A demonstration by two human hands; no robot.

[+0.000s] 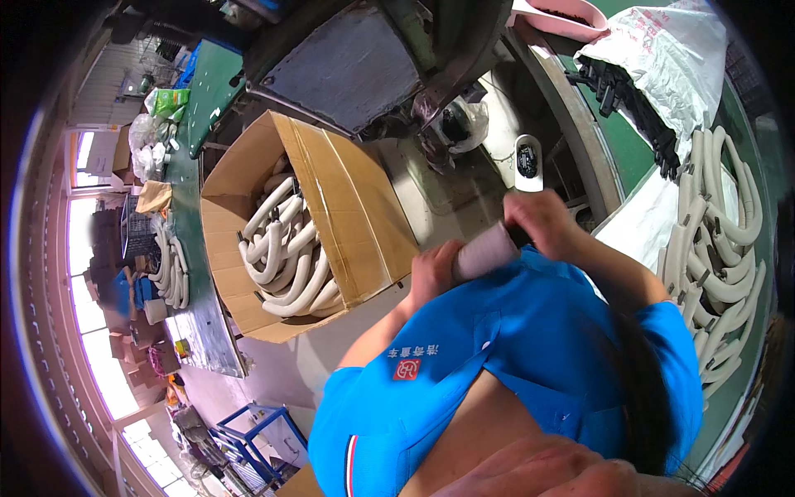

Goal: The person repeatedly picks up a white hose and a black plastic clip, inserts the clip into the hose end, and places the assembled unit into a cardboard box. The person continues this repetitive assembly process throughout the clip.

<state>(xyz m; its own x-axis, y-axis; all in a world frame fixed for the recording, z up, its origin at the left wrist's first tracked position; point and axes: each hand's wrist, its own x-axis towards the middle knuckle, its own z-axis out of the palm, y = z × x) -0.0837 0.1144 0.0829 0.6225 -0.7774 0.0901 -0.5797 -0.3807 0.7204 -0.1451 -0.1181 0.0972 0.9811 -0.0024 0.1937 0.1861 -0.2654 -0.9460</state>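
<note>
My left hand (437, 269) is wrapped round one end of a pale grey foam tube (485, 253), held across the front of my blue shirt. At the tube's other end, my right hand (542, 222) is closed round a dark part; its fingertips are blurred and partly hidden. Just beyond my right hand is a white oval holder (528, 164) with black pieces inside. Whether the hand touches it, I cannot tell. To the left stands an open cardboard box (352, 215) holding several bent pale tubes (290, 265) with dark ends.
More bent tubes (720, 248) are heaped on the green table at the right. Behind them, black parts (633, 116) spill from a white sack (675, 58), beside a pink scoop (571, 18). A machine with a grey plate (344, 66) stands ahead. A blue metal frame (261, 431) is at lower left.
</note>
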